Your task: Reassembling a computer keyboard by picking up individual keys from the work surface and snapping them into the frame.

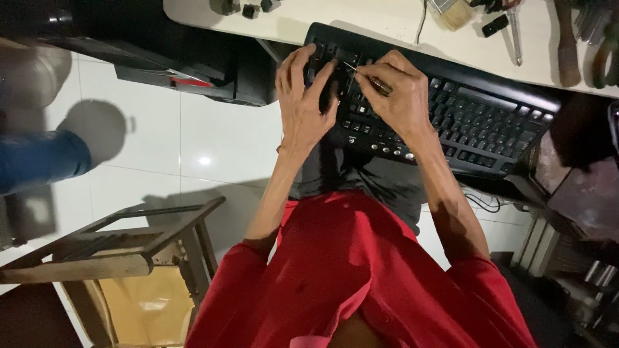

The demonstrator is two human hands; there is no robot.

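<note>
1. A black keyboard [464,119] rests tilted across the person's lap, its far edge against a white table [361,19].
2. The left hand [302,103] lies palm-down, fingers spread over the keyboard's left end.
3. The right hand [396,96], fingers pinched shut on a thin tool [364,75], points its tip at the keys.

White glossy tile floor [193,148], one lamp glare spot. Pale desk [387,19] along top edge. Wooden stool frame [129,238] lower left. Dim light, hard shadows.
</note>
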